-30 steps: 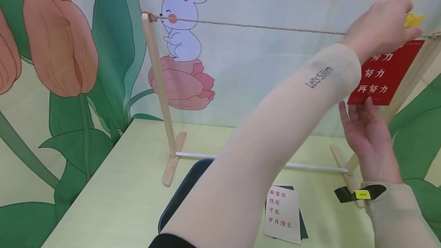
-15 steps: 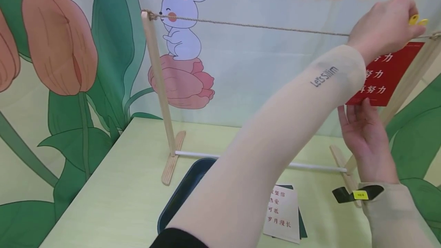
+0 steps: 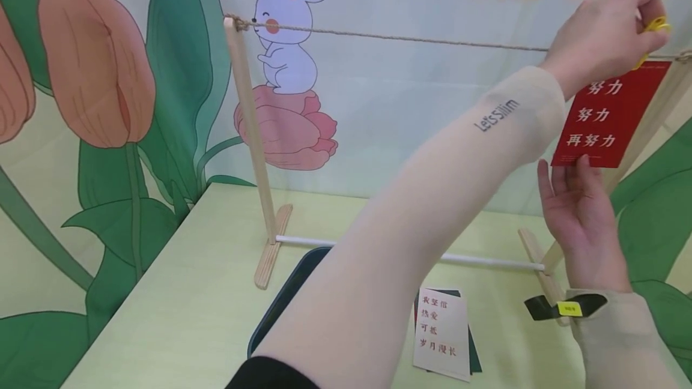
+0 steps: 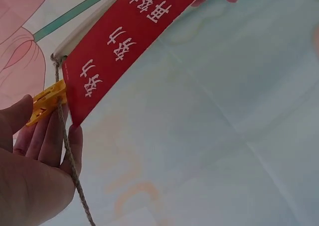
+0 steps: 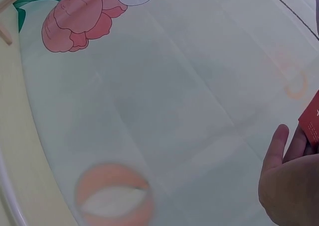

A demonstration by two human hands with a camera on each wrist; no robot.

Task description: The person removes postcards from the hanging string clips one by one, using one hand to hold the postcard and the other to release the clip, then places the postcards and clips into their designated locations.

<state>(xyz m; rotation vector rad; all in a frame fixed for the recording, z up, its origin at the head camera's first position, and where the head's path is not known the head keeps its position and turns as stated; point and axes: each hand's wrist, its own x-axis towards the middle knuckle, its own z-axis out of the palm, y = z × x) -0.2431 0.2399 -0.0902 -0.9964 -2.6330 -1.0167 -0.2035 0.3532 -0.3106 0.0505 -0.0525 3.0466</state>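
Observation:
My left hand [image 3: 600, 35] pinches a yellow clothespin [image 4: 48, 102] at the right end of the twine [image 3: 432, 39]. In the left wrist view the clothespin's front end meets the top edge of a red card [image 3: 597, 116] with white characters, right by the twine. How far its tips grip the card is hard to make out. The card hangs below the twine beside the right post. Palm facing me, my right hand [image 3: 581, 215] holds the card's bottom edge, thumb in front and fingers partly hidden behind it. Only part of that hand appears in the right wrist view.
A wooden stand with a left post [image 3: 250, 131] and a white crossbar [image 3: 492, 262] carries the twine. On the table [image 3: 178, 293] lie a white card [image 3: 442, 335] over darker ones and a dark tray [image 3: 286, 302], partly hidden by my left arm.
The red card and my right hand move slightly left, then back right. My left hand stays by the twine's right end with the clothespin, which has tilted a little.

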